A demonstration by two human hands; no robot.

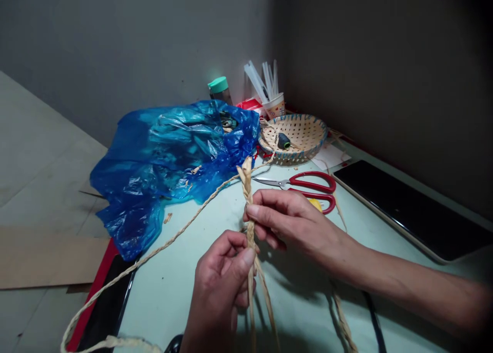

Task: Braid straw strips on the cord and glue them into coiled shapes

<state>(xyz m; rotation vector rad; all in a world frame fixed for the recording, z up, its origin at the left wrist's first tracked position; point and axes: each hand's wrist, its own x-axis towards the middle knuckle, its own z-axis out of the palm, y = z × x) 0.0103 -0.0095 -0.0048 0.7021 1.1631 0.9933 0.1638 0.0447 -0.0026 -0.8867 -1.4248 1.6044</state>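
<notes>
A pale braid of plant fibre (246,186) stands nearly upright between my two hands, its folded top end sticking up. My right hand (283,214) pinches it at mid-length between thumb and forefinger. Just below, my left hand (227,276) grips the braid with the thumb pressed on its front. Loose strands (265,286) hang down from under the left thumb. Behind my right hand lie red-handled scissors (300,182), blades pointing left. A long twisted fibre cord (181,232) runs from near the basket down to the lower left.
A crumpled blue plastic bag (173,148) covers the back left of the pale table (185,291). Behind stand a woven basket (304,127) with a dark object in it, a cup of straws (274,106) and a green-lidded bottle (219,86). A dark-screened tablet (408,204) lies at right.
</notes>
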